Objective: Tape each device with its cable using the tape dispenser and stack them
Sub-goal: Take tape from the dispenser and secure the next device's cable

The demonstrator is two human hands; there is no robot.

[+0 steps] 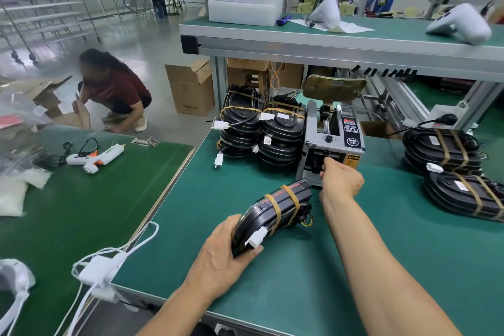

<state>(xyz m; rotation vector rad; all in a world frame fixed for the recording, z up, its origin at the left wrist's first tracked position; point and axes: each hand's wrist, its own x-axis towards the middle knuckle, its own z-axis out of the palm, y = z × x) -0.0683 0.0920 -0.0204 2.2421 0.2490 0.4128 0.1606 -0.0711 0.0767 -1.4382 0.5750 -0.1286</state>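
Note:
My left hand (222, 256) grips the near end of a black device (272, 213) with its cable and white plug bundled alongside. Two brown tape bands wrap it. It lies tilted on the green table (313, 275). My right hand (341, 179) reaches to the outlet slot of the grey tape dispenser (334, 142), fingers curled at the slot; any tape strip between them is too small to tell. Two stacks of taped black devices (261, 131) stand left of the dispenser.
More taped devices (452, 169) lie at the right. A white glue gun (95, 158) and white cables (109, 264) rest on the left table. A raised shelf (327, 35) with white foam boxes runs behind. A person crouches on the floor at far left.

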